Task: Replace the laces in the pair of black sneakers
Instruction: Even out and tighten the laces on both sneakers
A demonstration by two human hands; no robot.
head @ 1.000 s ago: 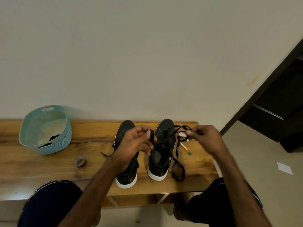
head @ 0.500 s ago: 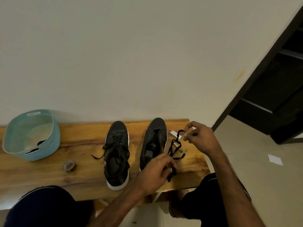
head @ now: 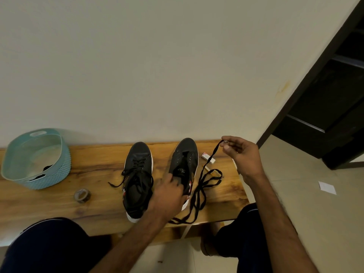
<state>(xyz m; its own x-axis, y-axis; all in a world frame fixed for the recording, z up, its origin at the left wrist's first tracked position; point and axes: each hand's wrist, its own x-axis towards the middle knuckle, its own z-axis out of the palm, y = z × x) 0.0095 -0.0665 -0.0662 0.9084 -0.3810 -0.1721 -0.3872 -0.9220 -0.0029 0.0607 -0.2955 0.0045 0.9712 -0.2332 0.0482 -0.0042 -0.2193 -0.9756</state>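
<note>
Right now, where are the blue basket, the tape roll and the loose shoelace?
Blue basket (head: 59,175): head view, on its ribbed outer wall.
Tape roll (head: 86,197): head view, on its outer band.
Loose shoelace (head: 216,149): head view, on the raised strand near its tip.

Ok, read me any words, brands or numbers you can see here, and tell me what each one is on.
Nothing here can be read with certainty.
Tongue label of the unlaced sneaker: pale lettering, too blurred to read.
Small box: a red mark, too small to read.
Tape roll: faint markings, too blurred to read.
</note>
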